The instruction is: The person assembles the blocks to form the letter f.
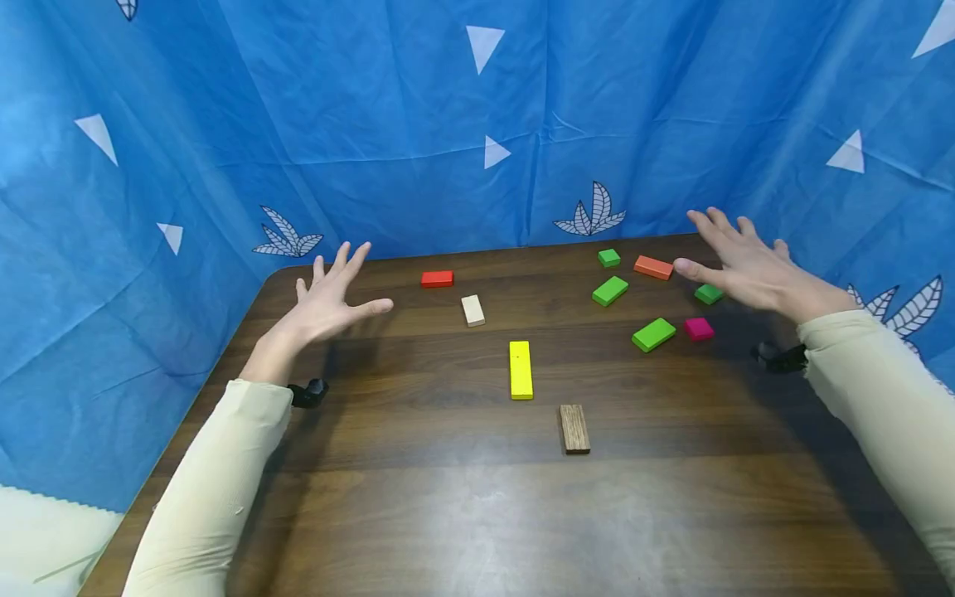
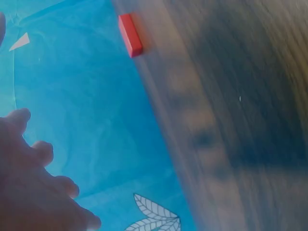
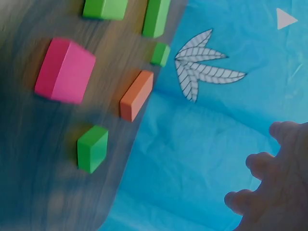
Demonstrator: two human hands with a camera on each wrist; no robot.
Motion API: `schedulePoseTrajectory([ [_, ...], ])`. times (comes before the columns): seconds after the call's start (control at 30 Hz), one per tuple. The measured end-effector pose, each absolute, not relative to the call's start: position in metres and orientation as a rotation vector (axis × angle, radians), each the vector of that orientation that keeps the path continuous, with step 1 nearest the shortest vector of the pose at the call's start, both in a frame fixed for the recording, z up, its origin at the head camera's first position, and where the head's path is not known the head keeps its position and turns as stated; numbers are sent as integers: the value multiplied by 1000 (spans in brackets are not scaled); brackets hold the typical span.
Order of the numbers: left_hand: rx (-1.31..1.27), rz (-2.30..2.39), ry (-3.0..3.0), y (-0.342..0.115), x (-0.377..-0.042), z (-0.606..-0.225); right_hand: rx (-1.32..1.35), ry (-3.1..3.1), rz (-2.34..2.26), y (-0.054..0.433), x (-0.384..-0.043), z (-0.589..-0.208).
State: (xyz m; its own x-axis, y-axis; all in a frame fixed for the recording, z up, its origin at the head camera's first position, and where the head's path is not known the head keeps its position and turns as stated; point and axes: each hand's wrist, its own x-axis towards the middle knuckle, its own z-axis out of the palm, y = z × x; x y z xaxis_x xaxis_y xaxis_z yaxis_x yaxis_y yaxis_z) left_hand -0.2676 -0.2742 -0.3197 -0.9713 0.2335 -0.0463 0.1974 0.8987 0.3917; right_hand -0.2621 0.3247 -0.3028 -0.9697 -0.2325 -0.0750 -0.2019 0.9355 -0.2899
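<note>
In the head view my left hand (image 1: pixel 319 305) hovers above the table's far left, fingers spread and holding nothing. The nearest block to it is a red one (image 1: pixel 437 279), with a white block (image 1: pixel 473 310) a little closer to me. My right hand (image 1: pixel 753 265) is held over the far right, fingers spread, nothing in it. Below and beside it lie an orange block (image 1: pixel 653 267), a magenta block (image 1: pixel 699 329) and several green blocks (image 1: pixel 653 335). In the right wrist view the orange block (image 3: pixel 136 95) lies near the table edge.
A yellow block (image 1: pixel 521 371) lies mid-table, and a brown wood-grain block (image 1: pixel 574 429) lies closer to me. The dark wooden table (image 1: pixel 448 514) ends against a blue curtain (image 1: pixel 418 124) at the back and left. Black straps (image 1: pixel 309 393) circle both wrists.
</note>
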Motion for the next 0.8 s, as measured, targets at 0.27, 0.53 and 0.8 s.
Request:
schedulePoseTrajectory([
  [0.27, 425, 787, 2940, -272, -259, -325, -413, 2997, -533, 308, -251, -309],
  [0.53, 539, 900, 2972, -260, -257, -333, -485, 2979, -662, 300, -232, -317],
  [0.8, 597, 1015, 3008, -246, -256, -339, -569, 2999, -712, 292, -221, -321],
])
